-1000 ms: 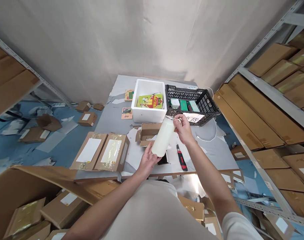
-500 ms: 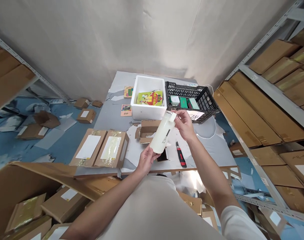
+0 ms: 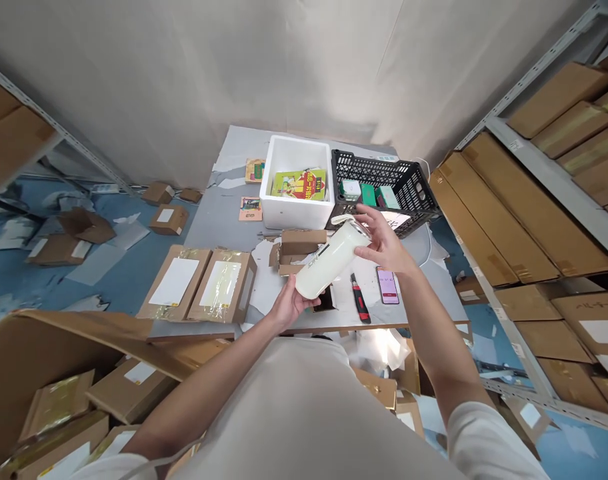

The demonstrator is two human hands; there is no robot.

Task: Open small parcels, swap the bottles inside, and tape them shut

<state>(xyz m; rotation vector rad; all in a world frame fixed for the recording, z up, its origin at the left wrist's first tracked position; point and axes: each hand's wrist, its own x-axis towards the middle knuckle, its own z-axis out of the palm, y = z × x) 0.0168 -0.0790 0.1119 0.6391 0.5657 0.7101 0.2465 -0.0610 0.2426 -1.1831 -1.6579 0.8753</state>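
A pale cream bottle [image 3: 331, 261] with dark lettering and a strap at its lid is tilted above the table, its lid end up and to the right. My left hand [image 3: 290, 307] is closed under its base. My right hand [image 3: 381, 241] curves around the lid end, with the thumb on the near side and fingers on the far side. Behind the bottle is an open small cardboard box [image 3: 291, 252]. A red and black utility knife [image 3: 360, 300] lies right of the bottle, beside a lit phone [image 3: 387, 285].
A white foam box [image 3: 297, 212] holding colourful packets stands at the back, beside a black plastic crate [image 3: 419, 187] with green and white boxes. Two taped cartons [image 3: 224, 287] sit at the left. Shelves of cartons [image 3: 569, 133] rise on the right. An open large carton [image 3: 49, 340] is at the lower left.
The bottle has turned and leans further right, so its lettering and strap now face the left. My right hand has shifted right along with the lid end. The phone has come into sight.
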